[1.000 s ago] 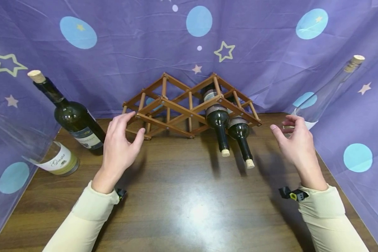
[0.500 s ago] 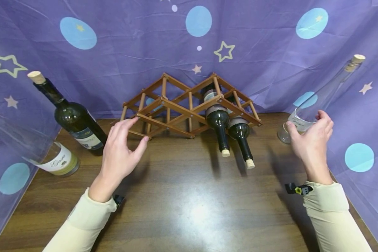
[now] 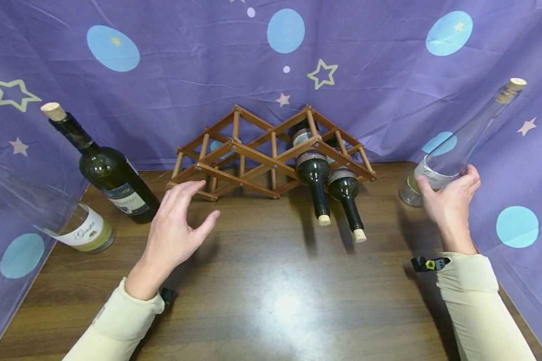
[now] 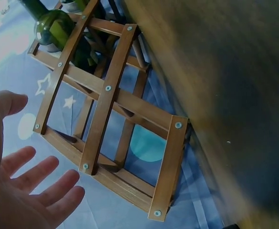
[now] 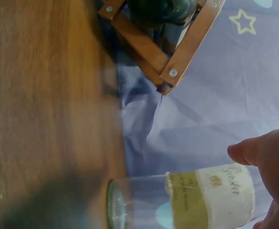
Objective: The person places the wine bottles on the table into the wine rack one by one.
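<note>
My right hand curls round the lower body of a clear, corked glass wine bottle at the right, standing upright. Its thumb lies at the near side of the white label; the fingers are mostly hidden behind the glass. Fingers spread and holding nothing, my left hand hovers in front of the left end of the wooden wine rack. In the left wrist view the rack's slats stand beyond those fingers. Two dark green corked bottles, one upper and one lower, lie in the rack's right side, necks forward.
Left of my left hand stands a dark corked wine bottle. Farther left is a clear bottle with a white label. A purple star-print cloth hangs round the back and sides of the wooden table.
My right hand has moved right from beside the clear bottle to round its body. My left hand has drawn slightly back from the rack's left end, its thumb farther out.
</note>
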{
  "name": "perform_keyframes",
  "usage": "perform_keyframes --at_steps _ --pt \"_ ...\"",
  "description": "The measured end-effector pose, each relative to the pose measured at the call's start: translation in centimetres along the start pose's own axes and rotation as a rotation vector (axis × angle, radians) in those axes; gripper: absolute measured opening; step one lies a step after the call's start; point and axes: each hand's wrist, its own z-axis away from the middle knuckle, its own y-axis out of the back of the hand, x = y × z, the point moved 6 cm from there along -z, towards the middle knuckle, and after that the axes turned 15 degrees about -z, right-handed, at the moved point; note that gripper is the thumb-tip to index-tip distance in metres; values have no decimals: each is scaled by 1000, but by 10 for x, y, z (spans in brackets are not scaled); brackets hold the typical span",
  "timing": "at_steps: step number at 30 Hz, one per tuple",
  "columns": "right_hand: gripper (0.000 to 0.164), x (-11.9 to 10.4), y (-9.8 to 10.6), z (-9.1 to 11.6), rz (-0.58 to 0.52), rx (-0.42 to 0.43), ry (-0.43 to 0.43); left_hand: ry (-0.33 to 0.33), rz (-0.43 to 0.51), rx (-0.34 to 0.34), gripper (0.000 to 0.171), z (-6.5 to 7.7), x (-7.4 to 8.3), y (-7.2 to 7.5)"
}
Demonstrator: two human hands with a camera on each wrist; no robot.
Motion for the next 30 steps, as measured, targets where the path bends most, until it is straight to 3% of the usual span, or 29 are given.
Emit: perform_keyframes --at_steps 16,30 --pt "91 24 -10 -14 -50 -45 -38 -99 -6 -168 77 23 7 -13" --pt "100 39 -16 -20 -61 -97 -117 -123 -46 -324 82 30 12 -20"
